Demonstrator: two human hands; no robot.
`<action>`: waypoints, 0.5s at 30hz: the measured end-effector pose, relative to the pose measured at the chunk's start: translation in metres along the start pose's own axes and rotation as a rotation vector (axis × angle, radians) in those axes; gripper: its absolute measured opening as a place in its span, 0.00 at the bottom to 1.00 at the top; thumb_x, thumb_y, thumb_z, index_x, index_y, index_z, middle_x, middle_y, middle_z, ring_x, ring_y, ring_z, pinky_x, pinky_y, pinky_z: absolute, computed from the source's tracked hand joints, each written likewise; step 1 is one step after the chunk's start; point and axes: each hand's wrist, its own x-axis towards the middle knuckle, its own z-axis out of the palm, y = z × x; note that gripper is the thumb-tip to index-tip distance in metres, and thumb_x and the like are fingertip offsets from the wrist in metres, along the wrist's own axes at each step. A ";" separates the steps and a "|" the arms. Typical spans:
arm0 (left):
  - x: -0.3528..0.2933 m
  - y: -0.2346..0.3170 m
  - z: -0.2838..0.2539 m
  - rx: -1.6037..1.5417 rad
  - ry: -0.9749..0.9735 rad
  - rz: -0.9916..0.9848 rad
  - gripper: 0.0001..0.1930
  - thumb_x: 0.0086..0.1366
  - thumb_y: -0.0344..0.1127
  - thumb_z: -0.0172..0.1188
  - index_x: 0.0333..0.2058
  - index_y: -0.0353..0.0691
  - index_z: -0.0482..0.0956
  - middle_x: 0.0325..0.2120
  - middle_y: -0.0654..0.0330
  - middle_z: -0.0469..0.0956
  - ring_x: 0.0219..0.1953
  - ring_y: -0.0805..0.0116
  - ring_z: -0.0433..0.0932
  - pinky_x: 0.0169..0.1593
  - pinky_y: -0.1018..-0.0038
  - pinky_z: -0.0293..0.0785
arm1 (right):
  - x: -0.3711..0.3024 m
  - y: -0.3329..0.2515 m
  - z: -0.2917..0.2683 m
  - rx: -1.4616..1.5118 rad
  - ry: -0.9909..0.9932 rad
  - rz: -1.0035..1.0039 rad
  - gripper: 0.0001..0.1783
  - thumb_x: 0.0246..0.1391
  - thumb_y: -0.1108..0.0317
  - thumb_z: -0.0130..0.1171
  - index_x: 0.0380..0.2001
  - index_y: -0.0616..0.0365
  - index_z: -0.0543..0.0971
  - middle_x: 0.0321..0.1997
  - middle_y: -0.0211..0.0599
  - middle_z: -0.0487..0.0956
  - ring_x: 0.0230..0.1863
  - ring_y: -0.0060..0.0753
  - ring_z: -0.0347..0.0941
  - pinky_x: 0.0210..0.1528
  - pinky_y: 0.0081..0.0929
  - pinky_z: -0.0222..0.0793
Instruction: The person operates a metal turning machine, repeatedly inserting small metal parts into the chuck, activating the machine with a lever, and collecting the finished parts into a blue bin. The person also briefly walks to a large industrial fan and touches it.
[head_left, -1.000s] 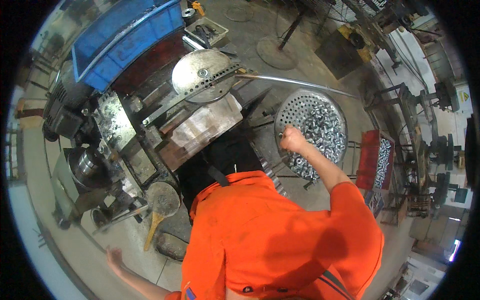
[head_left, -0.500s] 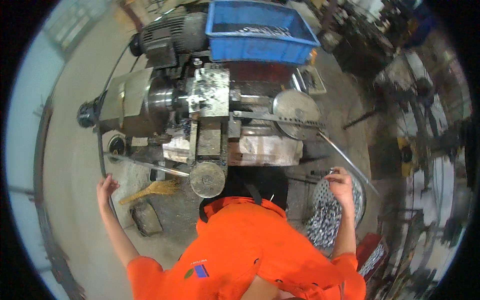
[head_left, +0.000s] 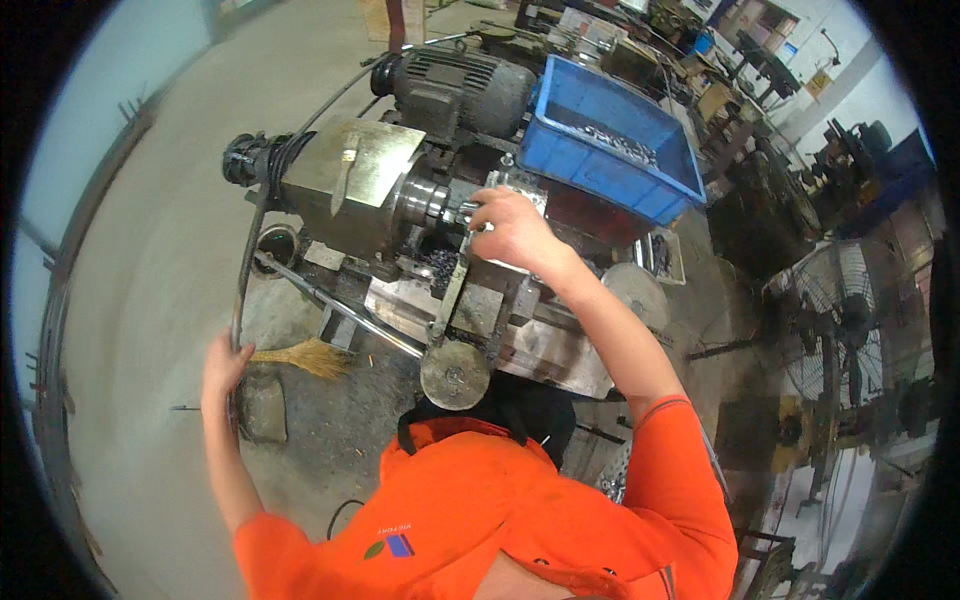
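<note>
A small bench lathe with a shiny round chuck (head_left: 425, 200) stands in front of me. Right at the chuck is my right hand (head_left: 512, 230), its fingers pinched together around a small shiny metal part (head_left: 487, 227) that they mostly hide. Off to the left, my left hand (head_left: 222, 372) is wrapped about a long dark rod (head_left: 246, 270) running down from the headstock (head_left: 345, 180). A round metal handwheel (head_left: 455, 376) sits close to my waist, with a steel bar (head_left: 350, 318) reaching out to its left.
Behind the lathe are a motor (head_left: 465, 90) and a blue crate (head_left: 610, 150) with small metal parts inside. My right arm partly covers another round wheel (head_left: 637, 295). A straw brush (head_left: 310, 357) lies on the left; a large fan (head_left: 835, 315) stands at the right.
My right hand has moved from above the basket of metal parts at the right up to the chuck. My left hand has closed on the rod. The view has turned.
</note>
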 end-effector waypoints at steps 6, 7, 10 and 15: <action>-0.048 -0.004 0.012 0.061 0.126 -0.074 0.16 0.51 0.40 0.58 0.35 0.35 0.71 0.22 0.45 0.73 0.29 0.46 0.73 0.32 0.59 0.68 | 0.040 0.013 0.045 -0.179 -0.498 0.451 0.13 0.24 0.67 0.54 0.18 0.64 0.78 0.28 0.52 0.76 0.36 0.49 0.73 0.40 0.34 0.69; -0.051 -0.006 0.016 0.071 0.206 -0.042 0.17 0.50 0.40 0.59 0.35 0.34 0.71 0.23 0.44 0.73 0.30 0.44 0.72 0.32 0.57 0.68 | 0.041 0.014 0.045 -0.149 -0.511 0.497 0.13 0.24 0.67 0.55 0.19 0.64 0.78 0.28 0.52 0.76 0.36 0.48 0.73 0.40 0.34 0.69; -0.044 -0.018 0.019 0.102 0.168 -0.082 0.18 0.50 0.40 0.59 0.36 0.33 0.70 0.23 0.43 0.73 0.30 0.44 0.73 0.33 0.57 0.68 | 0.043 0.018 0.052 -0.017 -0.430 0.512 0.15 0.24 0.66 0.55 0.19 0.65 0.78 0.26 0.54 0.76 0.32 0.51 0.73 0.38 0.34 0.70; -0.043 -0.013 0.018 0.121 0.207 -0.095 0.15 0.49 0.37 0.58 0.33 0.33 0.70 0.24 0.42 0.73 0.30 0.44 0.73 0.34 0.56 0.68 | 0.048 0.023 0.057 0.174 -0.347 0.641 0.15 0.24 0.65 0.56 0.18 0.67 0.77 0.24 0.56 0.74 0.30 0.51 0.74 0.36 0.34 0.70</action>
